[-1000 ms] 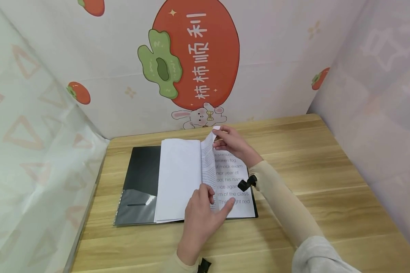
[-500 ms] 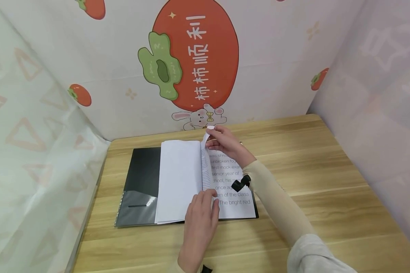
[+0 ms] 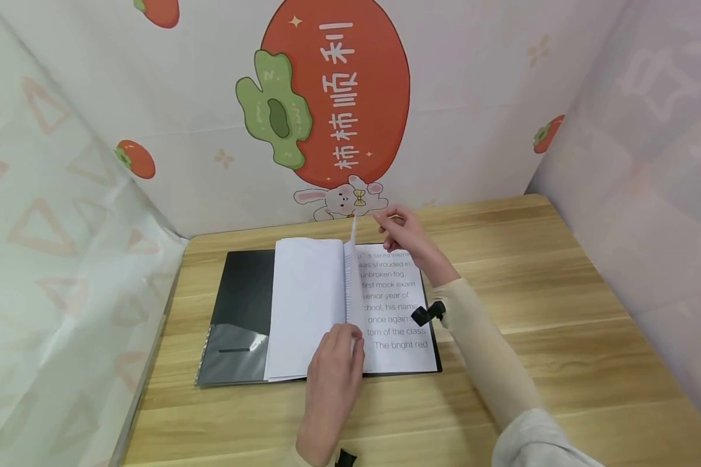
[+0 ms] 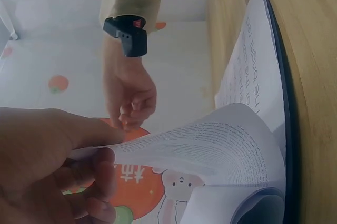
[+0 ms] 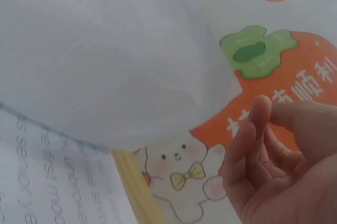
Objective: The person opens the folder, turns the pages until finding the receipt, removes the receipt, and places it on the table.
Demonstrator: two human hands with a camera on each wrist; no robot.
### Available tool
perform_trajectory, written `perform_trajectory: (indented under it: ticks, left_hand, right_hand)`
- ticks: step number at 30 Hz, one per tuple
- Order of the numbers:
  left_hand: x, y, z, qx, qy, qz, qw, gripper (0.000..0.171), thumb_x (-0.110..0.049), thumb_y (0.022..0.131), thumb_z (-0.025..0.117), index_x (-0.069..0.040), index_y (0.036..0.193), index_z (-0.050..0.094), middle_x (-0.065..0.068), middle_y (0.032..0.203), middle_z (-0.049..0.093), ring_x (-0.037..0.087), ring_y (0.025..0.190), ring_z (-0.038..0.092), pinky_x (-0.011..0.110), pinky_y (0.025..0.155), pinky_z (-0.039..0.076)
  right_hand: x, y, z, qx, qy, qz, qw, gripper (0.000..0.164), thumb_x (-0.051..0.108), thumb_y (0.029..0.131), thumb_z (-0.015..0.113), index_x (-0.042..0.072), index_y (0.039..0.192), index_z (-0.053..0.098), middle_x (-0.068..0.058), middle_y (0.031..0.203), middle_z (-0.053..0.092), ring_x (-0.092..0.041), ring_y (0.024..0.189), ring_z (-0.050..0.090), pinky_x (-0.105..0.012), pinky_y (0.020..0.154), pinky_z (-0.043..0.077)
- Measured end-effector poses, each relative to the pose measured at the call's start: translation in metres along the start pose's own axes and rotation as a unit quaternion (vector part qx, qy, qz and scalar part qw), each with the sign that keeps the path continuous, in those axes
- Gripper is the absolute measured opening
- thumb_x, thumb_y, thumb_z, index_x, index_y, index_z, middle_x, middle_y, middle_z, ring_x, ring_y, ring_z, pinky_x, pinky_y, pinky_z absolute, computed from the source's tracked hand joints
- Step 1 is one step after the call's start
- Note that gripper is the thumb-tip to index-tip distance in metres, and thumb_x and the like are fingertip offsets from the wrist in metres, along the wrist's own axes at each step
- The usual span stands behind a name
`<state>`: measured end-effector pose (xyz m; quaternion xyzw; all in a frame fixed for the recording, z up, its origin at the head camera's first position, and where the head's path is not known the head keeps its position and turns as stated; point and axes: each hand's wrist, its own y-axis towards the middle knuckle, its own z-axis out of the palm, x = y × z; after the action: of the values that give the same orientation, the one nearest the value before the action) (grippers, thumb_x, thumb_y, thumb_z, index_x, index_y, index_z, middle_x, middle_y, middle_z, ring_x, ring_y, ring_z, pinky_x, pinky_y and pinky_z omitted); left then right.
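A black folder lies spread on the wooden table, with a blank white page on its left side and a page of large print on its right. Between them one sheet stands nearly upright, small print on its left face. My left hand pinches this sheet at its near edge between thumb and fingers; the left wrist view shows the sheet bowing away from that grip. Just right of the sheet's far corner, my right hand hovers with loosely curled fingers, holding nothing.
A clear pocket covers the folder's lower left. Behind the wooden table hangs a printed curtain with a big persimmon and a rabbit. More curtain closes the left side.
The right hand has let go of the sheet's far corner and moved right. The left hand, loose before, now pinches the sheet's near edge. The sheet has swung left to near upright.
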<state>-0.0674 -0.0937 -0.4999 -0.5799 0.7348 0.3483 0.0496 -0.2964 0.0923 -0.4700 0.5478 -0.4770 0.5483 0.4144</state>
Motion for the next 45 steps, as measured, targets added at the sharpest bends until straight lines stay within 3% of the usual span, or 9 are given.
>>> perform_trajectory:
  ticks: [4,8,15,20,25,29,35,40,45]
  left_hand:
    - [0.003,0.0,-0.004,0.001,0.003,-0.013,0.9999,0.018,-0.005,0.094,0.079,-0.011,0.105,0.066,0.001,0.096,0.067,0.018,0.078,0.063,0.031,0.063,0.053]
    - [0.005,0.0,-0.007,0.003,0.003,-0.021,0.9998,0.017,-0.007,0.094,0.078,-0.01,0.105,0.066,0.002,0.098,0.068,0.019,0.078,0.063,0.032,0.063,0.053]
    - [0.012,0.0,-0.019,-0.006,-0.011,-0.045,0.9989,0.015,-0.008,0.096,0.077,-0.01,0.107,0.067,0.003,0.102,0.07,0.018,0.078,0.062,0.032,0.061,0.053]
    - [0.03,-0.001,-0.033,-0.023,-0.02,-0.078,0.9965,0.016,-0.008,0.096,0.077,-0.009,0.109,0.067,0.005,0.108,0.071,0.023,0.084,0.068,0.039,0.066,0.056]
    - [0.056,-0.003,-0.045,-0.045,-0.014,-0.117,0.992,0.016,-0.005,0.096,0.075,-0.004,0.11,0.067,0.013,0.106,0.07,0.034,0.091,0.071,0.047,0.068,0.056]
    - [0.075,-0.008,-0.046,-0.063,0.01,-0.159,0.9852,0.016,-0.006,0.097,0.074,-0.002,0.11,0.067,0.018,0.104,0.067,0.038,0.086,0.069,0.048,0.06,0.053]
    - [0.1,-0.016,-0.042,-0.074,0.021,-0.197,0.9773,0.016,-0.005,0.096,0.074,0.0,0.11,0.068,0.023,0.106,0.067,0.044,0.092,0.068,0.056,0.067,0.054]
    - [0.116,-0.019,-0.035,-0.047,0.02,-0.217,0.9748,0.015,-0.004,0.095,0.074,0.002,0.108,0.071,0.024,0.105,0.067,0.047,0.098,0.067,0.059,0.074,0.054]
    - [0.128,-0.021,-0.027,0.029,0.032,-0.238,0.9703,0.02,-0.008,0.095,0.073,0.004,0.111,0.072,0.028,0.11,0.067,0.051,0.104,0.064,0.061,0.086,0.053]
  right_hand:
    - [-0.018,0.003,-0.015,-0.031,-0.092,-0.006,0.995,0.031,0.03,0.106,0.066,0.002,0.116,0.06,-0.01,0.096,0.062,-0.014,0.059,0.057,-0.026,0.059,0.053]
    - [-0.045,0.009,-0.028,-0.06,-0.188,0.013,0.98,0.028,0.025,0.104,0.067,0.0,0.117,0.062,-0.016,0.107,0.064,-0.022,0.068,0.061,-0.03,0.06,0.055]
    - [-0.075,0.012,-0.044,-0.071,-0.26,0.067,0.961,0.042,0.02,0.102,0.07,-0.004,0.135,0.06,-0.024,0.129,0.061,-0.032,0.101,0.061,-0.034,0.073,0.058]
    - [-0.082,0.011,-0.05,-0.065,-0.269,0.079,0.958,0.049,0.021,0.102,0.069,-0.005,0.141,0.058,-0.025,0.131,0.06,-0.031,0.098,0.062,-0.03,0.073,0.056]
    - [-0.087,0.013,-0.056,-0.066,-0.251,0.091,0.961,0.047,0.021,0.104,0.067,-0.003,0.143,0.057,-0.023,0.13,0.062,-0.03,0.098,0.062,-0.03,0.071,0.056]
    - [-0.092,0.014,-0.06,-0.078,-0.236,0.087,0.965,0.044,0.02,0.104,0.067,0.001,0.143,0.057,-0.021,0.131,0.062,-0.031,0.103,0.062,-0.03,0.069,0.055]
    - [-0.095,0.014,-0.061,-0.077,-0.223,0.08,0.969,0.04,0.017,0.105,0.066,0.002,0.141,0.06,-0.02,0.128,0.063,-0.03,0.099,0.061,-0.028,0.065,0.053]
    - [-0.094,0.013,-0.058,-0.078,-0.238,0.069,0.966,0.04,0.015,0.104,0.066,0.0,0.141,0.06,-0.02,0.127,0.062,-0.03,0.097,0.061,-0.028,0.062,0.054]
    - [-0.092,0.012,-0.057,-0.08,-0.243,0.07,0.964,0.035,0.012,0.103,0.066,-0.003,0.135,0.06,-0.022,0.127,0.061,-0.031,0.098,0.061,-0.028,0.062,0.054]
